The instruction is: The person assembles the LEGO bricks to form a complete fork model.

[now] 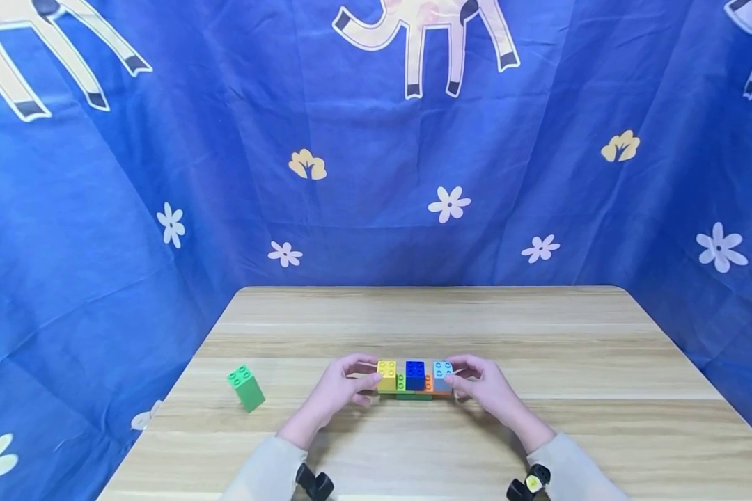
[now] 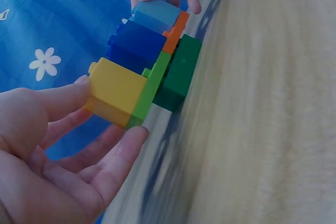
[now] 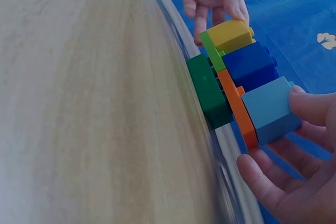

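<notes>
In the head view a small build of toy bricks stands at the middle of the table. Its top row holds a yellow brick (image 1: 386, 376), a dark blue brick (image 1: 415, 376) and a light blue brick (image 1: 442, 376). Beneath them lie a thin lime green plate (image 2: 151, 88) and a thin orange plate (image 3: 238, 109), which rest on a dark green brick (image 3: 208, 91). My left hand (image 1: 343, 385) pinches the yellow brick at the left end, thumb in front. At the other end, my right hand (image 1: 485, 387) pinches the light blue brick between thumb and fingers.
A tall green brick (image 1: 247, 389) stands apart on the left side of the wooden table (image 1: 539, 327). Blue cloth (image 1: 363, 236) with animal and flower prints hangs behind the table and along both sides.
</notes>
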A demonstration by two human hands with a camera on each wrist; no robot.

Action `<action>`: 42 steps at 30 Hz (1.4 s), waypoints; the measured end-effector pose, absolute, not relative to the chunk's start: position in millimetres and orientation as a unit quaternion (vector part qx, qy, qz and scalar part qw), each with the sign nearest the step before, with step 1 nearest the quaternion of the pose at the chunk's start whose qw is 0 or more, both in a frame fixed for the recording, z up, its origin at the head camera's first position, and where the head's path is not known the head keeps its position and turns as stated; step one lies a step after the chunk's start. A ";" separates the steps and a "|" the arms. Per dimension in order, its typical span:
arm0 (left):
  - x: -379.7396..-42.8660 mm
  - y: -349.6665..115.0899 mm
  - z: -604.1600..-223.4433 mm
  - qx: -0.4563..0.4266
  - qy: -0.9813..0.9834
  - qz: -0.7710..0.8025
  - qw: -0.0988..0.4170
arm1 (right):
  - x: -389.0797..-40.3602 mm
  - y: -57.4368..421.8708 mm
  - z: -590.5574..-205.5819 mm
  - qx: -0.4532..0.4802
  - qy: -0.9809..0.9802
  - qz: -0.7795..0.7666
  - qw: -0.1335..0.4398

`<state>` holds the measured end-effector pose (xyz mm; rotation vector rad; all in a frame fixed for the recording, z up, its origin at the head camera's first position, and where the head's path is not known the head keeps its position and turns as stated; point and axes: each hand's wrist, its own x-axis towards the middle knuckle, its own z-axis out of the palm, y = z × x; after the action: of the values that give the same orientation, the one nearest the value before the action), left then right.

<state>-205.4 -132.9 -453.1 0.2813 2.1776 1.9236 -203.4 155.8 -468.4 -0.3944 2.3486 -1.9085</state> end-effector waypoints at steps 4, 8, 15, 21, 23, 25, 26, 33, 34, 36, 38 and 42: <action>-207.1 -132.5 -450.7 0.094 0.742 0.653 0.120 | -203.0 155.1 -466.6 -0.119 0.762 -0.635 0.051; -208.1 -133.1 -450.8 0.094 0.739 0.656 0.122 | -203.5 154.1 -466.7 -0.110 0.765 -0.632 0.051; -206.4 -134.8 -453.0 0.094 0.732 0.664 0.122 | -199.3 150.8 -455.9 -0.115 0.773 -0.622 0.050; -205.8 -133.4 -454.0 0.093 0.729 0.668 0.118 | -187.7 148.2 -437.8 -0.124 0.774 -0.619 0.048; -205.4 -133.2 -454.3 0.092 0.730 0.667 0.117 | -190.7 149.4 -444.8 -0.121 0.771 -0.624 0.051; -205.1 -133.4 -455.2 0.092 0.729 0.668 0.117 | -194.5 150.8 -453.2 -0.114 0.768 -0.628 0.056; -204.8 -133.7 -455.6 0.095 0.729 0.668 0.116 | -196.8 151.8 -458.0 -0.113 0.765 -0.631 0.059; -204.7 -135.6 -459.6 0.093 0.723 0.675 0.116 | -203.6 155.1 -471.3 -0.117 0.754 -0.643 0.067; -204.6 -136.0 -460.4 0.096 0.722 0.676 0.116 | -203.9 155.4 -471.9 -0.118 0.753 -0.644 0.067; -203.9 -136.6 -460.6 0.098 0.719 0.678 0.117 | -204.5 156.2 -473.4 -0.119 0.751 -0.645 0.069; -203.4 -137.2 -460.6 0.100 0.716 0.681 0.118 | -204.9 156.7 -474.7 -0.121 0.751 -0.645 0.069; -202.8 -137.4 -460.0 0.104 0.711 0.686 0.118 | -205.2 157.1 -475.8 -0.119 0.751 -0.646 0.071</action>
<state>-202.8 -137.4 -460.0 0.3048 2.0798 2.0057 -205.2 157.1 -475.8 -0.3584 2.2574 -1.9419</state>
